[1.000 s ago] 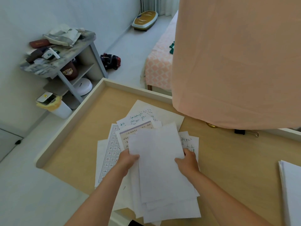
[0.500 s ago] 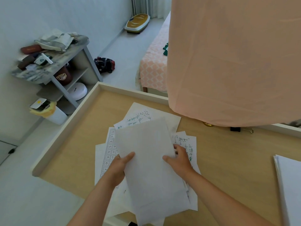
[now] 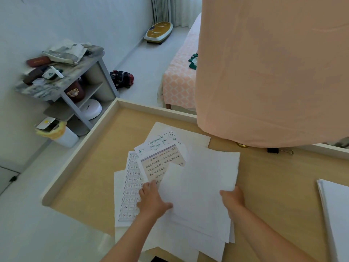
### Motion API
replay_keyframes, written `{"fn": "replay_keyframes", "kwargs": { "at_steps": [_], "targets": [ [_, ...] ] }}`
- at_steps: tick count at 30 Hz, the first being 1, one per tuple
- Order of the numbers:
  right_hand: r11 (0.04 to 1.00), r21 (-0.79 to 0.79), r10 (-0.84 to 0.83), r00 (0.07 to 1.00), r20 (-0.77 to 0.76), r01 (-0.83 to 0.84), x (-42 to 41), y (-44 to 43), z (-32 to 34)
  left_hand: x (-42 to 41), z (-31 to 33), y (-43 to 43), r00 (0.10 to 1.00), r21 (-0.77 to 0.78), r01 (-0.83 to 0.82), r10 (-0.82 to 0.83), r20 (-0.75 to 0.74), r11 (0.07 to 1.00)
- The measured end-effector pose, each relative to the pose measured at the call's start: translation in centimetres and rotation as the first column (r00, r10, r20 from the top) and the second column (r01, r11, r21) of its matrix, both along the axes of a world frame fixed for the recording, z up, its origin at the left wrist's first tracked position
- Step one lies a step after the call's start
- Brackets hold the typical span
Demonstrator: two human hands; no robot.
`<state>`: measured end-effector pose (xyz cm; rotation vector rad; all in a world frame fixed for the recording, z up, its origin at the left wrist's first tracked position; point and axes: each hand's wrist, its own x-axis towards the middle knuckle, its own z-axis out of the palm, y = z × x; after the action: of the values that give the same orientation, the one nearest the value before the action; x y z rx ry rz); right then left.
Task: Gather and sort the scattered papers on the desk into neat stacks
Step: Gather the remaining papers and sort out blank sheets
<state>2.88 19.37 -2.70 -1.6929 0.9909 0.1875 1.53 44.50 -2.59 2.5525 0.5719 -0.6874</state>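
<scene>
A loose pile of papers lies on the wooden desk (image 3: 90,176). My right hand (image 3: 233,198) grips the right edge of a blank white sheet (image 3: 205,178) that is tilted to the right over the pile. My left hand (image 3: 152,200) rests on the pile with its fingers at the left edge of the blank sheets. Uncovered beneath are a beige sheet with handwritten columns (image 3: 160,163), a gridded practice sheet (image 3: 130,188) and a white sheet with large green brush writing (image 3: 160,140). A neat stack of white paper (image 3: 336,214) sits at the desk's right edge.
A peach cloth (image 3: 273,72) hangs over the desk's far right. A black binder clip (image 3: 273,150) lies beneath its hem. The desk has a raised pale rim (image 3: 79,150). Left of the desk stand a cluttered grey shelf (image 3: 62,80) and a small bin (image 3: 56,132).
The blank sheet held in both hands has swung to the right with my right hand. The beige handwritten sheet beneath it is now uncovered. My left hand has come down onto the pile.
</scene>
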Motion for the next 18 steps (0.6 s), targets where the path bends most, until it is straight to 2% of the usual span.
{"fn": "replay_keyframes", "kwargs": {
  "at_steps": [2, 5, 9, 11, 14, 16, 18],
  "targets": [
    [1.0, 0.0, -0.002, 1.0, -0.013, 0.002, -0.3, -0.3, -0.2, -0.5, -0.4, -0.7, 1.0, 0.033, -0.029, 0.028, 0.006, 0.999],
    [1.0, 0.011, -0.008, 1.0, -0.011, 0.008, -0.2, -0.5, -0.2, -0.4, -0.6, -0.2, 0.992, -0.067, -0.129, 0.129, 0.007, 0.989],
    [0.999, 0.035, -0.007, 0.999, 0.036, 0.006, 0.6, -0.5, 0.3, -0.3, -0.5, 0.9, 0.997, -0.096, -0.081, 0.08, -0.02, 0.992],
    [0.998, 0.067, -0.005, 0.999, 0.041, 0.003, 1.1, -0.6, 0.4, -0.2, -0.6, 1.1, 0.995, -0.233, -0.097, 0.098, -0.008, 0.968],
    [0.987, 0.158, 0.035, 0.998, 0.054, -0.043, 2.0, -0.7, 0.4, 0.1, -0.3, 1.2, 0.929, -0.423, -0.308, 0.365, 0.057, 0.852],
    [0.97, 0.215, 0.101, 0.993, 0.067, -0.113, 2.7, -0.7, 0.6, 0.4, -0.1, 1.7, 0.846, -0.396, -0.443, 0.521, 0.111, 0.804],
    [0.943, 0.255, 0.204, 0.977, 0.058, -0.212, 3.5, -0.4, 0.7, 0.6, -0.4, 2.3, 0.801, -0.34, -0.52, 0.586, 0.122, 0.783]
  ]
}}
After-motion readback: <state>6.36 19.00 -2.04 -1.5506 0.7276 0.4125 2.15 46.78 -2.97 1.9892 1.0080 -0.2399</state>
